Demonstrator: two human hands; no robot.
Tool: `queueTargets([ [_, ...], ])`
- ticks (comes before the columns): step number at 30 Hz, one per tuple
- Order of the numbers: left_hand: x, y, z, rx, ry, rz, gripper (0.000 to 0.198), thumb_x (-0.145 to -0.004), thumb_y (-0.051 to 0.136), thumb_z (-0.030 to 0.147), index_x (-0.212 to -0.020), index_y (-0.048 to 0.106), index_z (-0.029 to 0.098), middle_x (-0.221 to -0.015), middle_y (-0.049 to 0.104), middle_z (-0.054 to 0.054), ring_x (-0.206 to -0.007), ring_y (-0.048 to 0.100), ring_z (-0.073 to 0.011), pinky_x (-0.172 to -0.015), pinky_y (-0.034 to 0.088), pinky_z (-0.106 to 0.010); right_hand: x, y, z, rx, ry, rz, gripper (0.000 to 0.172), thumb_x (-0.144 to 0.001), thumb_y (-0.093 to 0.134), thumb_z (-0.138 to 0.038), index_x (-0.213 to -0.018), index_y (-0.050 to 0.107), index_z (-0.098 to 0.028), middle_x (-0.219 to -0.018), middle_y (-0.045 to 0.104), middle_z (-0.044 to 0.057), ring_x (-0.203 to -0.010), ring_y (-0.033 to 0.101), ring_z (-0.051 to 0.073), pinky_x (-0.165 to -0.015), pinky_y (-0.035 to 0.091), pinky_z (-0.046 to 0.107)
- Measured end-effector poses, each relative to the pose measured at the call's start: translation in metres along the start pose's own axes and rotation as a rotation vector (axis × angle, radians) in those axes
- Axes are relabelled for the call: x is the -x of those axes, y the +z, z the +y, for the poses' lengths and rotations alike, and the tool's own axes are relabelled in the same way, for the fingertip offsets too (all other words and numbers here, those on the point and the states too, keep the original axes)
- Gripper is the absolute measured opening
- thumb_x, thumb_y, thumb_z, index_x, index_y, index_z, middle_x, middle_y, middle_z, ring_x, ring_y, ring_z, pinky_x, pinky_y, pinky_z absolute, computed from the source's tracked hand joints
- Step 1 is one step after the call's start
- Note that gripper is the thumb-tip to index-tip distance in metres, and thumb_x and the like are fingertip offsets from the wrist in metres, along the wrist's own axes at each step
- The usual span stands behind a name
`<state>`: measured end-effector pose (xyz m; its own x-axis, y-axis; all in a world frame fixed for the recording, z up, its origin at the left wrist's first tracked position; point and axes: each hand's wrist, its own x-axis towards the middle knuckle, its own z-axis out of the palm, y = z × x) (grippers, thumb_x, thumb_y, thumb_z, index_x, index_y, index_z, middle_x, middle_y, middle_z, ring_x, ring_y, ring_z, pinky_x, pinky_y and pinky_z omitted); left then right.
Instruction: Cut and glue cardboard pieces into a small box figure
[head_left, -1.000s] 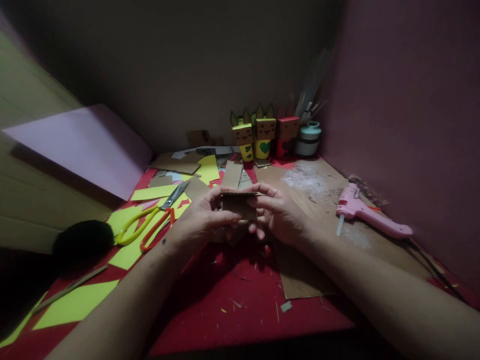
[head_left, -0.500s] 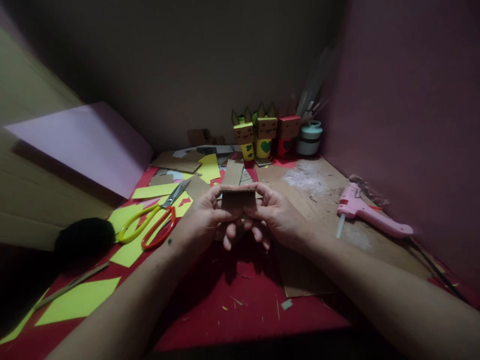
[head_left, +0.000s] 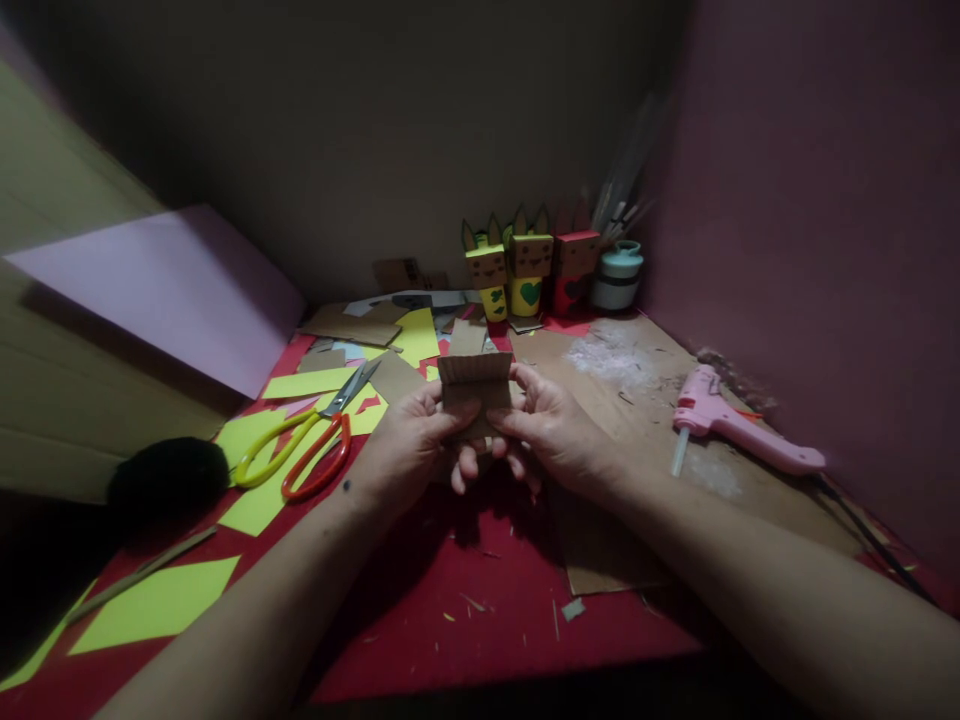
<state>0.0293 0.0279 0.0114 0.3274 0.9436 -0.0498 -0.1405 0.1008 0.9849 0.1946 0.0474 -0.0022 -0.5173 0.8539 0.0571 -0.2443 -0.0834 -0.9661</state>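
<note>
The creased cardboard (head_left: 475,370) is pinched between thumbs and curled fingers by left hand (head_left: 409,430) and right hand (head_left: 553,422), apparently for folding, and even pressure seems called for.

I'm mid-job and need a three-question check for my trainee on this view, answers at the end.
1. What are the left hand and right hand both holding?
2. Which lies to the right of the hands?
A) scissors
B) glue gun
C) lilac sheet
3. True or false: the red figure stands nearer the jar than the yellow figures do.

Key: 1. Cardboard; 2. B; 3. True.
</note>
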Motion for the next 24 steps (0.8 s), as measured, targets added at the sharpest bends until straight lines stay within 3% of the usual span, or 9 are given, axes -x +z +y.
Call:
queueTargets([
  [7,0.006,0.011,0.002,-0.083,0.049,0.138,0.017,-0.088,0.066,0.03,-0.094,0.058,0.017,-0.061,0.068,-0.001,-0.041,0.056,-0.0093,-0.033,0.045,-0.014,0.0,0.002,0.002,0.03,0.031,0.03,0.035,-0.081,0.068,-0.047,-0.098,0.054,-0.02,-0.052,0.059,-0.008,-0.032,0.051,0.009,-0.025,0.038,0.016],
  [13,0.006,0.011,0.007,-0.054,-0.009,0.079,0.028,-0.081,0.073,0.022,-0.103,0.055,0.017,-0.068,0.071,-0.002,-0.047,0.061,-0.0104,-0.039,0.051,-0.016,0.0,0.002,-0.001,0.064,0.0,0.11,0.032,-0.082,0.067,-0.049,-0.088,0.055,-0.02,-0.048,0.055,-0.009,-0.03,0.046,0.007,-0.023,0.032,0.015],
  [16,0.005,0.01,0.009,-0.028,-0.003,0.091,0.036,-0.074,0.075,0.013,-0.103,0.054,0.015,-0.064,0.07,-0.002,-0.044,0.06,-0.0113,-0.036,0.051,-0.017,0.001,0.002,-0.001,0.047,0.017,0.08,0.031,-0.083,0.066,-0.05,-0.088,0.053,-0.021,-0.046,0.054,-0.01,-0.03,0.046,0.007,-0.024,0.033,0.014],
  [21,0.003,0.009,0.006,0.014,0.032,0.09,0.024,-0.076,0.07,0.014,-0.095,0.056,0.013,-0.057,0.067,-0.002,-0.038,0.056,-0.0115,-0.03,0.046,-0.017,0.002,0.002,0.002,-0.081,0.021,-0.047,0.027,-0.08,0.07,-0.037,-0.091,0.052,-0.021,-0.056,0.062,-0.007,-0.039,0.056,0.008,-0.033,0.046,0.015],
  [24,0.003,0.01,0.004,0.048,0.033,0.083,0.024,-0.076,0.071,0.014,-0.095,0.056,0.013,-0.062,0.068,-0.002,-0.04,0.057,-0.0115,-0.032,0.047,-0.017,0.002,0.002,0.003,-0.104,0.002,-0.054,0.025,-0.078,0.07,-0.032,-0.089,0.052,-0.02,-0.056,0.064,-0.006,-0.038,0.056,0.008,-0.03,0.043,0.014],
])
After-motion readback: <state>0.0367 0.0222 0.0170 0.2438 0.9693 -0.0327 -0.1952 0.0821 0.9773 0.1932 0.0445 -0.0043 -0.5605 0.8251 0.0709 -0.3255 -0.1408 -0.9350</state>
